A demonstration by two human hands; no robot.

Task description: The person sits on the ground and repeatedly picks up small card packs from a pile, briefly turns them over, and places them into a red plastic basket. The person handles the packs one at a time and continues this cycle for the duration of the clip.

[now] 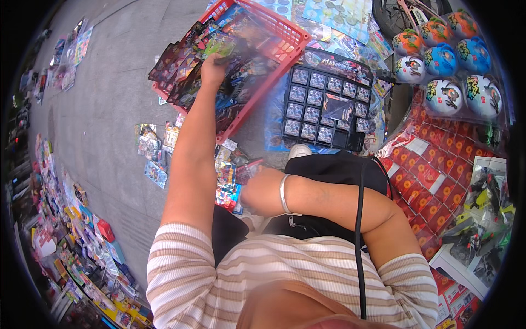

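Observation:
My left hand point(213, 70) reaches into a red plastic basket point(242, 127) and grips a green foil packet point(220, 44). Rows of dark, glossy printed packets point(176, 68) fill the basket around it and hang over its left rim. My right hand point(261, 191), below a silver bangle point(283, 193), is bent in front of my body. Its fingers look curled beside bright red and blue packets point(227, 196) near the ground. Blur and the angle hide whether it holds any of them.
A black compartment tray point(328, 98) of small boxed items stands right of the basket. Packaged balls point(441, 59) and red patterned packs point(431, 181) lie farther right. Loose packets point(150, 142) lie on the grey pavement point(111, 103). Heaped goods point(90, 246) line the left.

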